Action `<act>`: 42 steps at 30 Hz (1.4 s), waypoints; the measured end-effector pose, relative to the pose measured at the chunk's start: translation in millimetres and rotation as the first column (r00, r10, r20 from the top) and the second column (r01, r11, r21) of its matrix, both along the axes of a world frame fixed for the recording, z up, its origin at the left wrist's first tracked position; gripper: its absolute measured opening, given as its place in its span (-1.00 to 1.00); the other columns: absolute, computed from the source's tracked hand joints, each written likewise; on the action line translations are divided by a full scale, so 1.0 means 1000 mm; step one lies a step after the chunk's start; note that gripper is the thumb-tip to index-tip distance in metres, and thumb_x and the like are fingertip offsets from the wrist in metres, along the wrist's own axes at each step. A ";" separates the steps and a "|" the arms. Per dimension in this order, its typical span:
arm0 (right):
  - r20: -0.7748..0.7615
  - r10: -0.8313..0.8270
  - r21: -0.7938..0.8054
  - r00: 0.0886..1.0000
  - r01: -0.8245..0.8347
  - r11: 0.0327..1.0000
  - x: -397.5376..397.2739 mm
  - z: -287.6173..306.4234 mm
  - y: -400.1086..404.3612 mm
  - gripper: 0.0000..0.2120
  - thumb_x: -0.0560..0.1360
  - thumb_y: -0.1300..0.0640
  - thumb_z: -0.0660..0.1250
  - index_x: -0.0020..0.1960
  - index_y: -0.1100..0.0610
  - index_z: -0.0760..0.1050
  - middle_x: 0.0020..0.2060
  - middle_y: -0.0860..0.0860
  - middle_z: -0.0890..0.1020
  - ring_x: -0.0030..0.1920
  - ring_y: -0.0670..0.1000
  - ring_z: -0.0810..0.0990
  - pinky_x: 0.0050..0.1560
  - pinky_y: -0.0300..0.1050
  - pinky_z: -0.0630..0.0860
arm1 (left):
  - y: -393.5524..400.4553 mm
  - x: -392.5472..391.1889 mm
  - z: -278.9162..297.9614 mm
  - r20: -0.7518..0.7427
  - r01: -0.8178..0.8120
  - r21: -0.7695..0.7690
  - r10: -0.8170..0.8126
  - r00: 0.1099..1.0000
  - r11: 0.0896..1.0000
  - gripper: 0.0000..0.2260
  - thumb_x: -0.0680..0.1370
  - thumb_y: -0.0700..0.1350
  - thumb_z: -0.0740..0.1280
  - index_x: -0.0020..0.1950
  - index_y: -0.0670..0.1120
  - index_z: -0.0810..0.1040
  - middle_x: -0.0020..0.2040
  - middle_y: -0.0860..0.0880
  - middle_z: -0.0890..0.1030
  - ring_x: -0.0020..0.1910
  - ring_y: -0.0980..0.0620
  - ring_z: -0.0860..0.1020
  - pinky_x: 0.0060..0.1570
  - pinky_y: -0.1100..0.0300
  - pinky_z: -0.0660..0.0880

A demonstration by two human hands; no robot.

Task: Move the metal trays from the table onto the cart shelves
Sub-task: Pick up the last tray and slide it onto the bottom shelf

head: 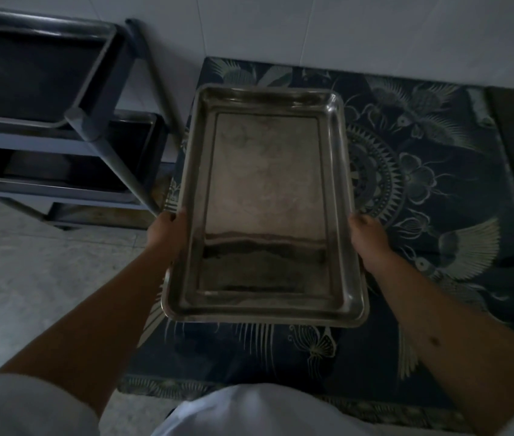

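Note:
A shiny rectangular metal tray [265, 202] with a raised rim is held level over the table [438, 215], its long side pointing away from me. My left hand [167, 234] grips its left long edge and my right hand [367, 240] grips its right long edge, fingers tucked under the rim. The tray holds nothing. The cart [92, 127] stands to the left, a dark metal frame with stacked shelves. A tray [29, 73] lies on its top shelf and another tray [66, 171] on the shelf below.
The table is covered by a dark blue cloth printed with pale birds and flowers. A white tiled wall [343, 29] runs behind the table and the cart. Pale floor tiles [29, 278] lie to the left, below the cart.

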State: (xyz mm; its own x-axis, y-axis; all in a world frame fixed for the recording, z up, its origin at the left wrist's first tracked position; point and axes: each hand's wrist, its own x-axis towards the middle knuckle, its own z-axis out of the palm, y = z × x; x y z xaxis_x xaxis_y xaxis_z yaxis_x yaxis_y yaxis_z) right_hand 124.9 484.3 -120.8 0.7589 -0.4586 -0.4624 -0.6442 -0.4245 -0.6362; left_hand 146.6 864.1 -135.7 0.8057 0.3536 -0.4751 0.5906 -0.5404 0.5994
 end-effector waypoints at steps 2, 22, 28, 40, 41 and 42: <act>-0.012 -0.027 0.013 1.000 0.027 1.000 -0.002 -0.003 -0.003 -0.53 0.61 -0.12 0.09 0.22 0.23 0.50 0.14 0.19 0.54 0.09 0.20 0.50 0.18 0.05 0.43 | 0.001 0.001 -0.004 -0.093 -0.038 0.000 0.038 0.995 0.999 -0.56 0.62 0.28 0.09 0.05 -0.06 0.49 0.02 -0.19 0.58 -0.02 -0.19 0.59 -0.01 0.00 0.53; 0.014 -0.078 0.037 0.997 0.077 0.996 -0.147 -0.001 0.028 -0.54 0.52 -0.28 0.17 -0.23 0.08 0.55 -0.27 -0.01 0.58 -0.26 -0.02 0.53 -0.33 -0.17 0.31 | 0.063 -0.168 0.003 -0.037 -0.145 -0.203 0.140 0.989 0.968 -0.60 0.60 0.24 0.21 -0.19 -0.03 0.57 -0.17 -0.12 0.63 -0.18 -0.12 0.61 -0.05 -0.06 0.61; 0.074 0.020 0.092 0.997 -0.026 0.995 -0.164 0.013 0.062 -0.53 0.50 -0.26 0.21 0.07 0.12 0.60 -0.09 0.07 0.64 -0.11 0.05 0.59 -0.20 -0.13 0.40 | 0.098 -0.233 0.016 -0.024 -0.258 -0.268 0.262 0.965 0.928 -0.45 0.61 0.28 0.20 -0.14 -0.19 0.63 -0.24 -0.22 0.63 -0.25 -0.16 0.59 -0.11 -0.05 0.56; 0.214 0.461 0.158 0.861 -0.496 0.854 -0.149 0.030 0.154 -0.61 0.46 -0.19 0.27 -0.10 0.14 0.58 -0.18 0.07 0.59 -0.24 -0.02 0.50 -0.10 -0.07 0.39 | 0.114 -0.401 0.033 0.108 -0.705 -0.234 0.738 0.666 0.670 -0.45 0.63 0.23 0.21 -0.25 -0.20 0.62 -0.20 -0.30 0.66 -0.10 -0.28 0.65 -0.09 -0.02 0.55; 0.195 0.513 0.155 0.836 -0.543 0.826 -0.152 0.028 0.163 -0.60 0.46 -0.19 0.27 -0.13 0.16 0.59 -0.23 0.07 0.61 -0.25 0.01 0.53 -0.14 -0.07 0.43 | 0.108 -0.426 0.035 0.113 -0.744 -0.223 0.775 0.622 0.629 -0.44 0.63 0.24 0.20 -0.27 -0.20 0.61 -0.24 -0.28 0.65 -0.12 -0.25 0.64 -0.13 0.01 0.53; 0.175 0.564 0.164 0.807 -0.588 0.792 -0.159 0.025 0.171 -0.61 0.48 -0.18 0.27 -0.12 0.15 0.60 -0.25 0.06 0.61 -0.24 0.03 0.55 -0.19 -0.08 0.45 | 0.101 -0.451 0.036 0.120 -0.785 -0.209 0.812 0.571 0.583 -0.43 0.62 0.25 0.20 -0.29 -0.20 0.59 -0.26 -0.26 0.65 -0.14 -0.23 0.64 -0.16 0.03 0.51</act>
State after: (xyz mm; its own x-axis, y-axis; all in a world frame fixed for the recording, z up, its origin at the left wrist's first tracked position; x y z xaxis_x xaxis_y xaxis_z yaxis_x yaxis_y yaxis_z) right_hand -33.8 655.6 -95.3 0.9038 0.1737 -0.3911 -0.2408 -0.5492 -0.8003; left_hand -304.4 965.5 -100.1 0.2960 0.8485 -0.4387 0.6178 0.1803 0.7654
